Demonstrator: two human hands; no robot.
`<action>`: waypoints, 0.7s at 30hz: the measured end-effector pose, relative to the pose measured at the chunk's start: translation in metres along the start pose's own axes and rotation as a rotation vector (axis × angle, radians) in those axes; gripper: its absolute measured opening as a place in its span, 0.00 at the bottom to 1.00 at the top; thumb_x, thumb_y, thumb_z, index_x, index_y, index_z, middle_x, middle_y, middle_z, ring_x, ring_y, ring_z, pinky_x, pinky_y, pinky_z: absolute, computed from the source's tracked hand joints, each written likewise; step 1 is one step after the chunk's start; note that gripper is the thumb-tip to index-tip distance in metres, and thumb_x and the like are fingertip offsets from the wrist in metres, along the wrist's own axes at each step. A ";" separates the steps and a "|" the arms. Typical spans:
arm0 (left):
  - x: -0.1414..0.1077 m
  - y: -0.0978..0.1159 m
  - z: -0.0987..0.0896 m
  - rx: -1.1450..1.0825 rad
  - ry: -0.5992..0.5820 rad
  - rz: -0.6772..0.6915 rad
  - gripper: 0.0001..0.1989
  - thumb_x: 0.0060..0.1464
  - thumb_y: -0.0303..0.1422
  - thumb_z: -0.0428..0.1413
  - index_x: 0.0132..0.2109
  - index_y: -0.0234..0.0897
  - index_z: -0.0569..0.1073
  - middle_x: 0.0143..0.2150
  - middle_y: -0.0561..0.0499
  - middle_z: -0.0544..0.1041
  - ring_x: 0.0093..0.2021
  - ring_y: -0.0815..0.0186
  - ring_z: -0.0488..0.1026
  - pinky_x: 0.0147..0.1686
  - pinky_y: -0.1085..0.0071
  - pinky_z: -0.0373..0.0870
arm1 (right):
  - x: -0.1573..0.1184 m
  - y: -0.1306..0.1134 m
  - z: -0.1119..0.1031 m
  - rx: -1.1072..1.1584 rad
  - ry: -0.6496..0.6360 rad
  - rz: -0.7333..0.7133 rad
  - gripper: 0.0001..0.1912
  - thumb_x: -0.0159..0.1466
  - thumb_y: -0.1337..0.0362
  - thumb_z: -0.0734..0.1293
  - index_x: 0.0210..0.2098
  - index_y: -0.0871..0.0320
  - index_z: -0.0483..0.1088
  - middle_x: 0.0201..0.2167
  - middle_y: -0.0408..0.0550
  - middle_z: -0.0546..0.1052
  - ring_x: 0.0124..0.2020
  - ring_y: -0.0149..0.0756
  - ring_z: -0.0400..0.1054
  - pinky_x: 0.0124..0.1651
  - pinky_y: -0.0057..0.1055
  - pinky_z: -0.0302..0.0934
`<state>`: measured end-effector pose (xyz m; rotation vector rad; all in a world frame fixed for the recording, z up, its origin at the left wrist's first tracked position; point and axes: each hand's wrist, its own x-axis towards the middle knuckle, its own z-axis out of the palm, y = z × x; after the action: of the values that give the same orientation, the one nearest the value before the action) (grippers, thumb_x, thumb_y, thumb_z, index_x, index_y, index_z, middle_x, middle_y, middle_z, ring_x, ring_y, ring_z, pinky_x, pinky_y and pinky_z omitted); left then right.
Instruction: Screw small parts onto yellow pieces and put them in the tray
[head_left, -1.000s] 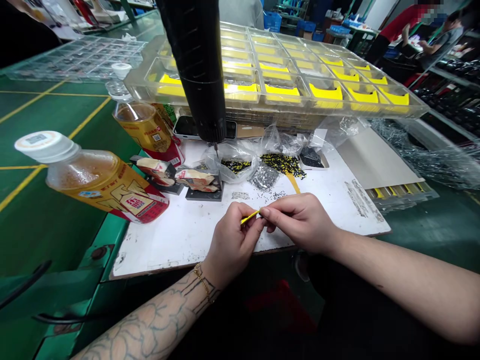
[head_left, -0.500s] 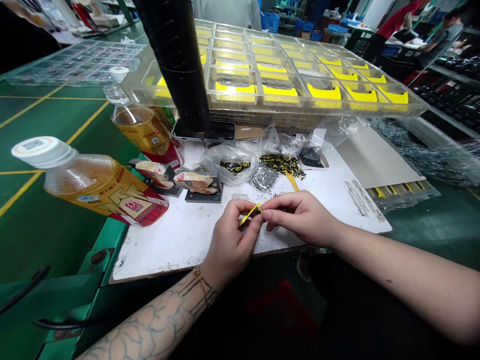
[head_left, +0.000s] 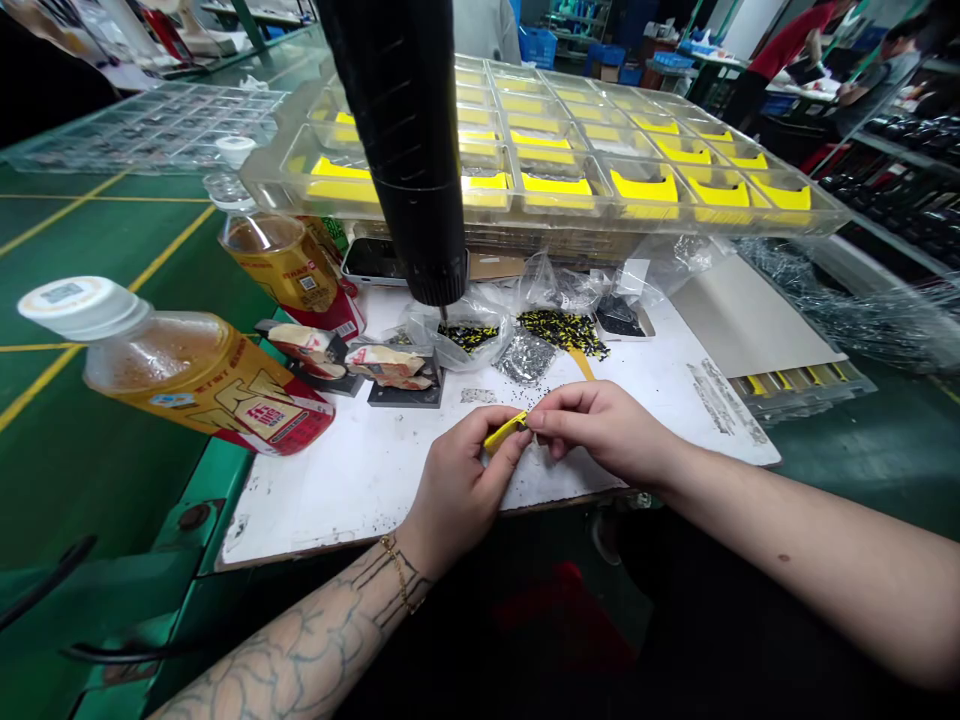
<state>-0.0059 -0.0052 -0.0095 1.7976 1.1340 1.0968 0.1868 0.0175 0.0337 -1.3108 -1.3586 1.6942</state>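
Note:
Above the near edge of the white board [head_left: 330, 490], my left hand [head_left: 465, 470] pinches a small yellow plastic part [head_left: 504, 432] between thumb and fingers. My right hand [head_left: 600, 425] is closed at the part's right end, thumb and fingertips pressed together. A tiny dark piece shows where the fingertips meet, too small to name. Beyond the hands lie a pile of small black and yellow pieces [head_left: 566, 333], a clear bag [head_left: 491, 350] of similar pieces and a heap of small silvery screws [head_left: 526, 358].
A black electric screwdriver [head_left: 405, 150] hangs in front of a clear compartment tray [head_left: 555, 215] of yellow parts. Two dark fixture blocks [head_left: 405, 390] with taped tops stand left of the bag. Drink bottles [head_left: 210, 375] line the left side; a phone [head_left: 375, 258] lies behind.
The screwdriver has swung right and now hangs over the clear bag. The yellow part has turned in my left hand, showing more of its broad face. My right fingertips have shifted slightly right.

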 end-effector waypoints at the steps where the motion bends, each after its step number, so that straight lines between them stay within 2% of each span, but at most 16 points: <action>1: 0.000 0.000 0.000 0.007 -0.005 0.010 0.07 0.65 0.32 0.56 0.49 0.41 0.74 0.43 0.52 0.80 0.43 0.67 0.77 0.44 0.72 0.70 | 0.000 0.000 0.000 -0.021 0.015 -0.020 0.13 0.59 0.56 0.74 0.33 0.62 0.78 0.24 0.44 0.76 0.25 0.26 0.67 0.31 0.25 0.61; 5: 0.000 0.001 0.001 0.012 -0.037 0.048 0.09 0.66 0.32 0.53 0.52 0.39 0.70 0.46 0.49 0.77 0.46 0.64 0.75 0.47 0.70 0.70 | -0.003 -0.002 0.004 -0.057 0.064 -0.056 0.15 0.59 0.55 0.74 0.34 0.63 0.78 0.26 0.44 0.77 0.25 0.27 0.67 0.30 0.26 0.62; 10: 0.000 0.002 0.001 0.028 -0.043 0.039 0.06 0.67 0.33 0.53 0.48 0.38 0.69 0.43 0.48 0.75 0.44 0.64 0.73 0.44 0.68 0.69 | -0.004 -0.005 0.002 -0.158 0.048 -0.064 0.16 0.61 0.55 0.72 0.33 0.64 0.78 0.25 0.46 0.77 0.26 0.30 0.68 0.31 0.28 0.62; 14: 0.000 0.005 0.000 0.020 -0.053 -0.008 0.07 0.66 0.36 0.53 0.46 0.38 0.69 0.41 0.49 0.74 0.41 0.63 0.73 0.44 0.67 0.68 | -0.005 -0.021 0.003 -0.311 0.248 -0.344 0.14 0.64 0.55 0.70 0.31 0.61 0.77 0.26 0.47 0.77 0.30 0.32 0.69 0.35 0.30 0.63; 17: 0.000 0.007 -0.001 -0.005 -0.084 -0.040 0.08 0.67 0.38 0.52 0.45 0.38 0.69 0.41 0.48 0.75 0.41 0.63 0.73 0.44 0.66 0.68 | -0.001 -0.050 0.017 -0.280 0.306 -0.582 0.12 0.65 0.56 0.69 0.35 0.61 0.77 0.29 0.47 0.77 0.32 0.32 0.70 0.37 0.29 0.66; 19: -0.001 0.009 -0.002 -0.014 -0.116 -0.052 0.10 0.68 0.39 0.51 0.46 0.38 0.69 0.41 0.48 0.75 0.42 0.61 0.73 0.44 0.65 0.68 | 0.008 -0.077 0.035 -0.227 0.314 -0.729 0.14 0.65 0.58 0.70 0.46 0.59 0.74 0.38 0.47 0.78 0.39 0.32 0.72 0.41 0.28 0.68; 21: -0.002 0.010 -0.003 -0.011 -0.149 -0.059 0.10 0.68 0.40 0.50 0.46 0.38 0.69 0.42 0.47 0.76 0.43 0.61 0.73 0.44 0.64 0.68 | 0.021 -0.108 0.056 -0.196 0.273 -0.862 0.22 0.65 0.58 0.70 0.56 0.58 0.67 0.48 0.45 0.76 0.52 0.32 0.71 0.50 0.24 0.66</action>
<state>-0.0059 -0.0097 -0.0001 1.7943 1.0828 0.9171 0.1140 0.0487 0.1279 -0.8063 -1.6165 0.7889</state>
